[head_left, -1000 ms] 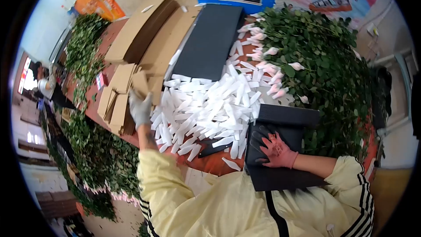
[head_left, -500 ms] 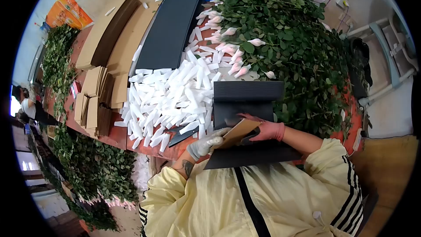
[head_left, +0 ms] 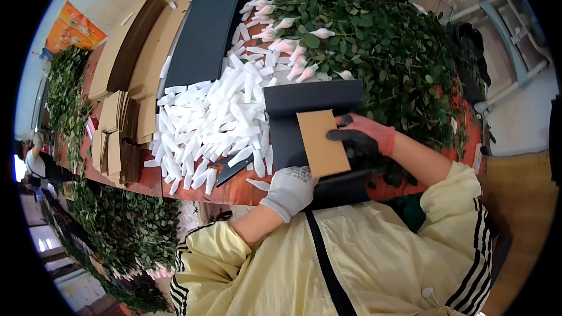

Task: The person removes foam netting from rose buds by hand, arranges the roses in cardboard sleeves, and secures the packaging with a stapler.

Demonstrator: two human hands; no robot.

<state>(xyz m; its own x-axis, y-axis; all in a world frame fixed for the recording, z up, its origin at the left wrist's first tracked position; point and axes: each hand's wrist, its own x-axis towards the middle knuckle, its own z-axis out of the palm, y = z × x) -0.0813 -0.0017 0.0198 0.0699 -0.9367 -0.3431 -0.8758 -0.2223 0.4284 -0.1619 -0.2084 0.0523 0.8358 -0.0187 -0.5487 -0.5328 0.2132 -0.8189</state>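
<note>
My right hand [head_left: 366, 136], in a pink and black glove, grips the right edge of a flat brown cardboard piece [head_left: 322, 146], thumb on top. Closed at the cardboard's lower left corner is my left hand [head_left: 290, 192], in a grey-white glove; its fingertips are partly hidden there. Beneath the cardboard lies a black ridged sheet [head_left: 287, 137] with its far end folded up. The near part of the sheet hangs toward my body. To the left is a heap of white foam sleeves [head_left: 216, 117], with dark scissors [head_left: 234, 169] at its near edge.
Pink rosebuds [head_left: 301, 70] in white sleeves lie beside leafy rose stems [head_left: 374, 35]. Stacked cardboard [head_left: 126, 47] and a black board [head_left: 205, 32] stand on the left side of the red table. A folding chair [head_left: 509, 47] is at right. Another person [head_left: 38, 161] is at far left.
The cardboard has turned from edge-on to face up over the black sheet. My right hand has moved up along its right edge; my left hand stays at its lower end. The view has shifted.
</note>
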